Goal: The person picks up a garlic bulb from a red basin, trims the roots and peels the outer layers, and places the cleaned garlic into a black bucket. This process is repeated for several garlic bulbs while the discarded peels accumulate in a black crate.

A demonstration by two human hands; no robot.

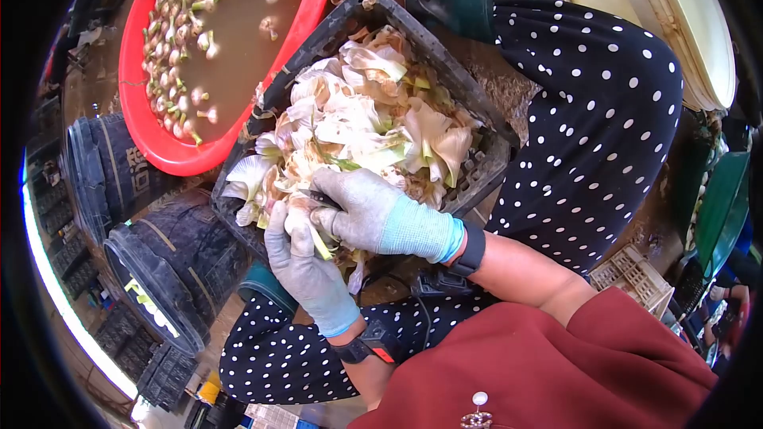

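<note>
From my remote seat I take the black crate point(481, 171) as the landmark. It rests across the person's polka-dot lap point(604, 111) and is heaped with pale peeled skins point(358, 111).

At the crate's near edge both gloved hands meet. The left hand point(306, 270) has its fingers curled closed around a small pale bulb point(316, 232), held right over the heap, I judge so that whatever comes off drops into the crate. The right hand point(369, 210) lies across it from the crate's right side. Its fingers are pinched shut on what looks like a small dark blade point(318, 197), the tip resting on the bulb.

Touching the crate's far left side is a red basin point(139, 123) of murky water with peeled bulbs point(171, 48) floating in it, within easy reach. Below the crate's left corner stand black buckets point(171, 270).
</note>
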